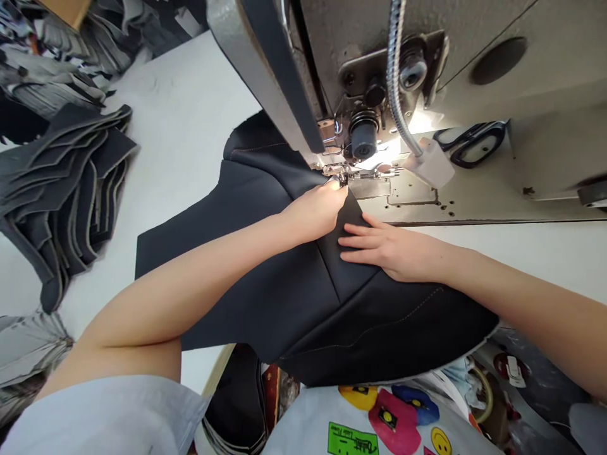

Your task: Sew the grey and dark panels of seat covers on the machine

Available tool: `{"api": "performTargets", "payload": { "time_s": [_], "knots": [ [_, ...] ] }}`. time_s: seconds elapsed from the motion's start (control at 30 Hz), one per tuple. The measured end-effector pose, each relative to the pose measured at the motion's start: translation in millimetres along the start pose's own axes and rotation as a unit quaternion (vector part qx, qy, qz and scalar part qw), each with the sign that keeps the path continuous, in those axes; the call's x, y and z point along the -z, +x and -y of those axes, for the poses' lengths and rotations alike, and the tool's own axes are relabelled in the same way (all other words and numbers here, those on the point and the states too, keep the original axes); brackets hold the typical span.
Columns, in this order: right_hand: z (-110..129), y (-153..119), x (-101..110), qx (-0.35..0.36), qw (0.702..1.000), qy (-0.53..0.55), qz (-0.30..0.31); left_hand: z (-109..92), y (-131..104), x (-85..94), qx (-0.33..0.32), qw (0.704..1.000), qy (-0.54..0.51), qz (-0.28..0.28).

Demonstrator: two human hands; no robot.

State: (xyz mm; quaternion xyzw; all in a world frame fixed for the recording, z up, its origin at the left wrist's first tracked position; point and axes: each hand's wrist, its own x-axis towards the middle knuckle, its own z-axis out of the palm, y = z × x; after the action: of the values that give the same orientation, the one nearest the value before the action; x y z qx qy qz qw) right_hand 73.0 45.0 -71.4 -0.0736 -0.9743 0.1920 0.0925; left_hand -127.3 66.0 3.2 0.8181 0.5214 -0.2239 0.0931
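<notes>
A black leatherette panel (pixel 265 278) with seams and light stitch lines lies under the sewing machine (pixel 294 76) and over the table's front edge. Close beside the presser foot (pixel 342 177), my left hand (pixel 320 208) is closed on the panel, its fingertips partly hidden from me. My right hand (pixel 393 251) lies flat on the panel a little further right, fingers spread and pressing on the surface. The machine's needle area is lit by a small lamp (pixel 432 165) on a flexible metal neck.
Black scissors (pixel 474 145) lie on the machine bed, behind the lamp. On the left of the white table (pixel 161 139) rests a stack of dark foam-backed pieces (pixel 71 189). More grey pieces (pixel 80 44) are piled behind it. A tape roll (pixel 484 395) sits low at right.
</notes>
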Motion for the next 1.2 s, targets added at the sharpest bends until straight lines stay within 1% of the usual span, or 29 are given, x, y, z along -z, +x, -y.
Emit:
{"api": "performTargets", "payload": {
  "time_s": [0.07,0.1,0.13,0.2,0.23,0.27,0.3,0.37,0.43,0.57,0.67,0.77,0.8,0.9,0.97,1.07,1.2],
  "knots": [
    [12,-6,-1,0.011,1.0,0.023,0.005,-1,-6,3.9,-0.009,0.998,0.058,0.001],
    [18,-7,-3,0.008,1.0,0.021,0.0,-1,-9,6.0,-0.005,0.997,0.082,0.013],
    [25,-6,-7,0.0,1.0,0.01,-0.008,-1,-11,7.9,0.003,0.995,0.095,0.036],
    [39,2,-16,-0.026,0.999,-0.028,-0.02,1,-11,10.5,0.021,0.991,0.087,0.103],
    [46,9,-22,-0.044,0.998,-0.047,-0.022,3,-9,10.9,0.026,0.989,0.073,0.128],
    [52,18,-27,-0.063,0.996,-0.062,-0.023,6,-6,10.8,0.024,0.988,0.054,0.14],
    [58,26,-32,-0.082,0.994,-0.073,-0.023,8,-2,10.2,0.016,0.989,0.035,0.141],
    [67,41,-40,-0.117,0.989,-0.087,-0.03,12,5,8.4,0.004,0.992,0.005,0.124],
    [72,52,-45,-0.14,0.985,-0.094,-0.042,14,10,6.8,0.005,0.992,-0.021,0.123],
    [70,66,-48,-0.167,0.979,-0.091,-0.068,10,10,6.8,0.03,0.99,-0.054,0.127],
    [67,73,-47,-0.184,0.976,-0.086,-0.073,4,6,9.5,0.049,0.99,-0.049,0.123],
    [72,69,-45,-0.181,0.978,-0.074,-0.069,-3,-1,10.8,0.044,0.991,-0.045,0.117],
    [76,64,-44,-0.166,0.981,-0.069,-0.069,-4,-4,10.2,0.04,0.992,-0.044,0.113],
    [88,44,-46,-0.094,0.992,-0.049,-0.067,-8,-14,5.2,0.032,0.994,-0.031,0.104],
    [93,32,-47,-0.071,0.995,-0.036,-0.066,-10,-20,1.3,0.036,0.994,-0.011,0.101],
    [95,25,-48,-0.08,0.994,-0.029,-0.064,-13,-25,-2.0,0.047,0.994,0.008,0.095],
    [93,28,-49,-0.083,0.994,-0.034,-0.061,-15,-24,-1.9,0.043,0.994,-0.005,0.098]
  ]
}}
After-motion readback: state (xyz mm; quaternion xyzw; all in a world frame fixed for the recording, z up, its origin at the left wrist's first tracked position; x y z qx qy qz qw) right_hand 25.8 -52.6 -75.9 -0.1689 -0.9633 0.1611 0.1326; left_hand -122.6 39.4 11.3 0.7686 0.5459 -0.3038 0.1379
